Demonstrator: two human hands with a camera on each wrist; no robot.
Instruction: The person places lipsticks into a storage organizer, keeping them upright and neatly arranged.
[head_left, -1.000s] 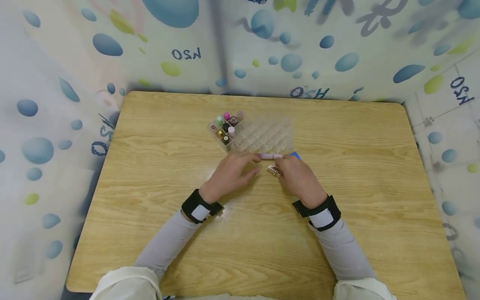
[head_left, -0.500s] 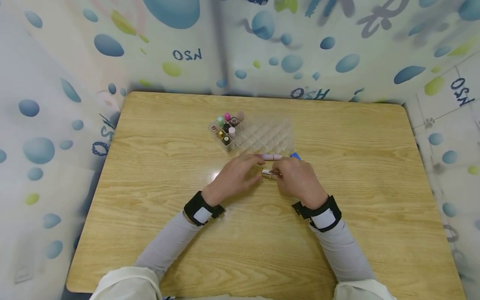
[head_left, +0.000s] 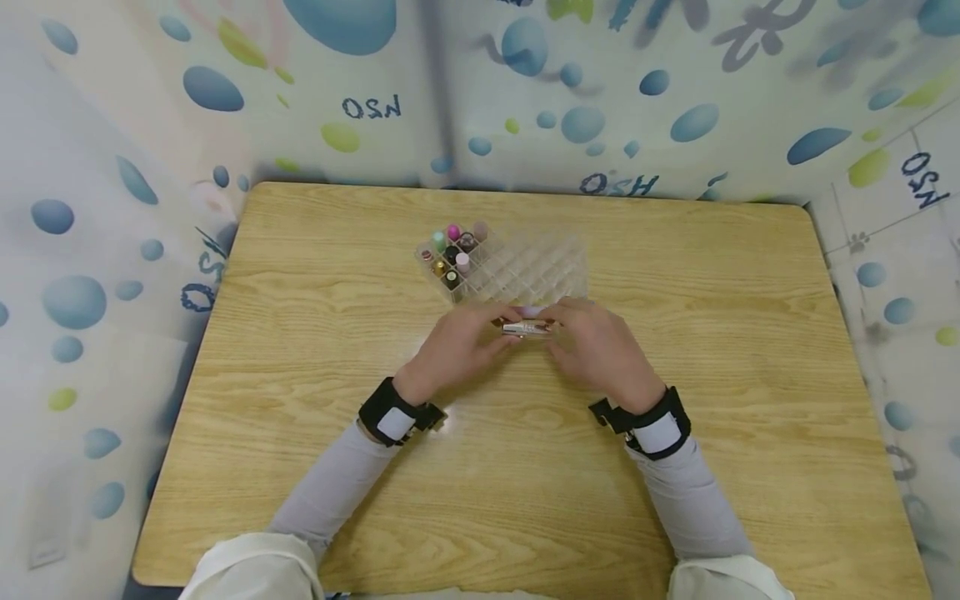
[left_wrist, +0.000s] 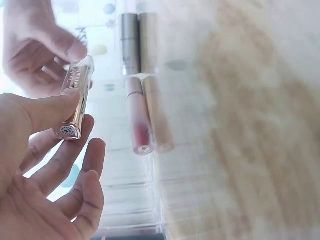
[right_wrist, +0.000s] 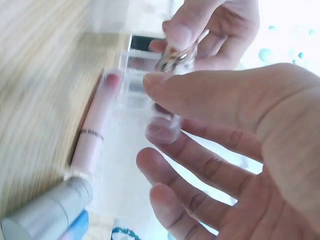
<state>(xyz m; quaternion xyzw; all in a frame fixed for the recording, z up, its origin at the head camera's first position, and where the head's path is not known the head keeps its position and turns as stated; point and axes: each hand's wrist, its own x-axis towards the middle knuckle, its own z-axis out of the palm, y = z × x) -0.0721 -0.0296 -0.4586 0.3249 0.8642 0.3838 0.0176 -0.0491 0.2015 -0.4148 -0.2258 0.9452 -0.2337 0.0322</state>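
Both hands hold one lipstick with a shiny gold tube, level above the table in front of the organizer. My left hand pinches one end between thumb and fingers; in the left wrist view a round label shows on that end. At the clear end, my right hand grips with thumb and index finger, its other fingers loosely spread. Just beyond the hands lies a pink lip gloss tube. Beside it lies a silver tube, hidden by the right hand in the head view.
A clear organizer with diamond-shaped cells stands behind the hands. Several upright lipsticks and tubes fill its left end. A blue object lies by the silver tube. Patterned walls border the wooden table.
My right hand has brought the lipstick leftward and turned it level. My left hand, beside it before with nothing in it, now pinches its other end.
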